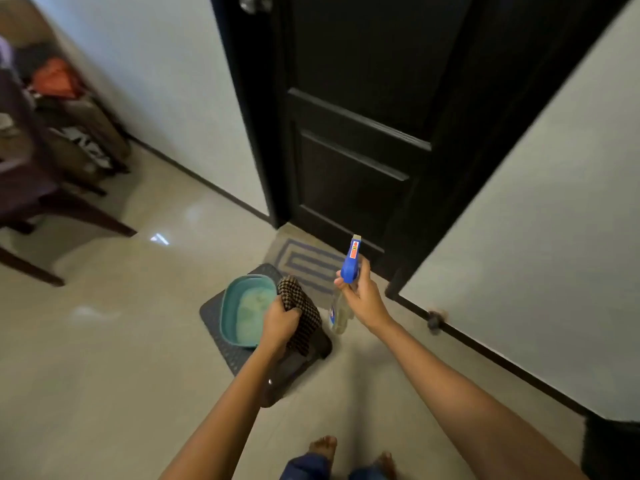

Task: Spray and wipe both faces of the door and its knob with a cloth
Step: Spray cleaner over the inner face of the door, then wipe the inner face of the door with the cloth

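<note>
Our left hand is curled tight round a bunched brown-and-black checked cloth, knuckles up, with the fabric spilling out to the right of the fist. Our right hand grips the neck of a spray bottle. The thumb lies on the left of its blue head and the fingers are wrapped round the far side, so we cannot tell whether one rests on the trigger. The nozzle points up and away toward the door, and the clear body hangs below the hand. The two hands are near each other but apart. Just left of the cloth hand, a teal basin of pale cloudy water sits on a dark perforated mat on the glossy floor. Beyond the mat lies a grey doormat with blue lines, touching the foot of the black panelled door, which stands far and centre in its dark frame. High on the door's left edge, a shiny fitting is too blurred to identify. A pale wall runs along the right, with a small dark stopper at its skirting. On the far left stands a dark chair. Our bare feet show at the near edge.
</note>
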